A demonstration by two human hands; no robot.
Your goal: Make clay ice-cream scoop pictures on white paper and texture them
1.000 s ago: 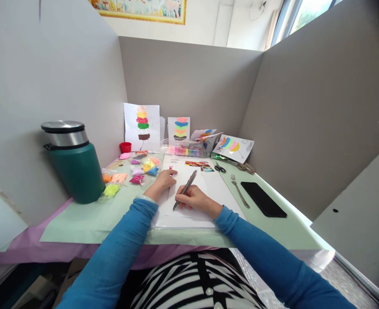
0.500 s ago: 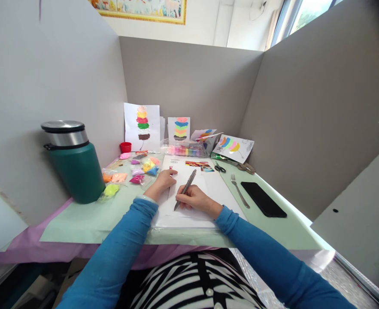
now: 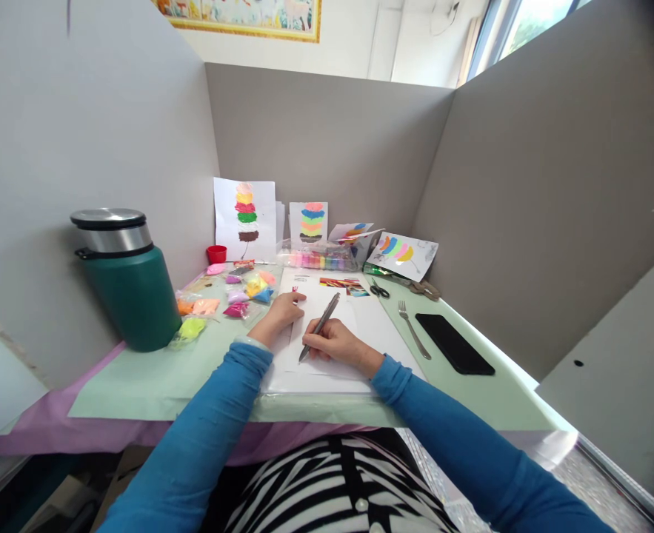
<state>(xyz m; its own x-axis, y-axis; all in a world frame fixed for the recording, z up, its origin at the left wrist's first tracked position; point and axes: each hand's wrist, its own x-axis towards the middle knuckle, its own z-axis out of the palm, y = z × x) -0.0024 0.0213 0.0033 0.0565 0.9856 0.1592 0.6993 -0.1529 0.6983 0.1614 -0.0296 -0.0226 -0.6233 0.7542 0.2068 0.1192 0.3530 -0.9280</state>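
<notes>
right fingers hold slanted pen pointing down-left

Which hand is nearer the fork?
Right. The right hand, holding the pen, is left of the fork; the left hand rests on the white paper, farther left.

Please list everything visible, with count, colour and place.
Bottle: 1, green, left
Cup: 1, red, back left
Bags: several, mixed colours, left side
Drawings: several, multicoloured, back
Clear case: 1, colourful contents, back
Papers: several, white, centre
Phone: 1, black, right
Fork: 1, silver, beside phone
Scissors: 1, black, beyond fork
Table cover: 1, green, centre
Partitions: 3, grey, surrounding
Picture: 1, yellow frame, top
Window: 1, blue-framed, top right
Pen: 1, grey, centre
Left grip: 1, bare, on papers
Right grip: 1, bare, holding pen
Sleeves: 2, blue, forearms
Shirt: 1, striped, bottom
</notes>
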